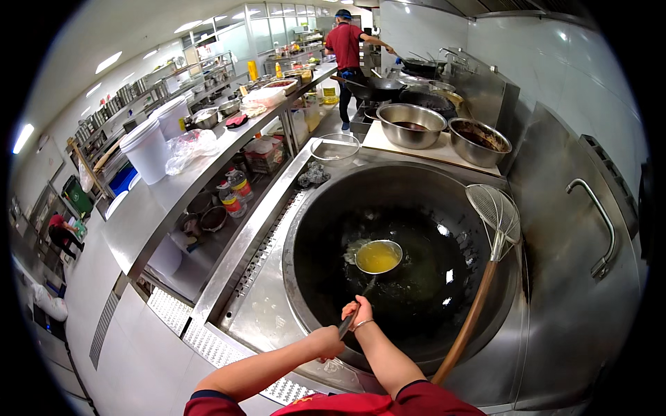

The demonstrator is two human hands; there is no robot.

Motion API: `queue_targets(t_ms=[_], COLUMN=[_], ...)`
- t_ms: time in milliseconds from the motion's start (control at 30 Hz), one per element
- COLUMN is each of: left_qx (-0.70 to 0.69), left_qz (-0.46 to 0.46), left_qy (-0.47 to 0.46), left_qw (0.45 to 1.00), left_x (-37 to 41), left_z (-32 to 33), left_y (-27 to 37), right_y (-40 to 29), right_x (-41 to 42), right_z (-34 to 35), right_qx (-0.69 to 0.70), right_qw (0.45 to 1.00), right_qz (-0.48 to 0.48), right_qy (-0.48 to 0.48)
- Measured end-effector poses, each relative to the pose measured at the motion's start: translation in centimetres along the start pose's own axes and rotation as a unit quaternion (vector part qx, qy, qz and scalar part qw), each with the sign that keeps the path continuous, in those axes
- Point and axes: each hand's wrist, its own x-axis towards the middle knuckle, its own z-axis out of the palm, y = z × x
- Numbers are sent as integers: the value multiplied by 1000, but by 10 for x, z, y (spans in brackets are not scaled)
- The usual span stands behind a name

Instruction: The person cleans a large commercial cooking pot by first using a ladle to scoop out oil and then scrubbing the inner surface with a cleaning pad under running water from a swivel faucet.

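Note:
Both my hands grip the handle of a metal ladle (379, 257). My left hand (327, 342) is closed round the handle near its end, over the near rim of a large wok (312, 291). Further along the handle, closer to the bowl, is my right hand (359, 312). The ladle's bowl holds yellowish liquid and sits at the middle of the wok, in dark, shiny liquid with small ripples around the bowl. A wire-mesh strainer (486, 213) with a long wooden handle rests across the wok's right side, its head on the far right rim.
Beyond the wok, two steel pots (411, 140) (481, 158) stand on a white board. A round sieve (335, 160) and steel scourer (314, 174) lie at its far left. A faucet (606, 229) is on the right. Left runs a steel counter (156, 213). A co-worker (344, 49) stands at far woks.

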Motion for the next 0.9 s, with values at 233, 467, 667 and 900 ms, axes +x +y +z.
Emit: queue_targets(t_ms=[233, 467, 667, 900], left_qx=[-13, -67, -112, -217], left_qz=[-14, -6, 11, -2], left_qy=[136, 209, 267, 267], left_qw=[991, 976, 957, 939], left_x=[-72, -122, -148, -153], left_z=[25, 56, 77, 97], left_y=[-33, -49, -60, -77], right_y=[62, 103, 136, 154], right_x=[-46, -83, -96, -92], right_z=[53, 80, 84, 71], right_qx=[-65, -161, -236, -284], right_qw=[995, 984, 968, 954], right_qz=[49, 61, 81, 95], right_qy=[-55, -44, -28, -2])
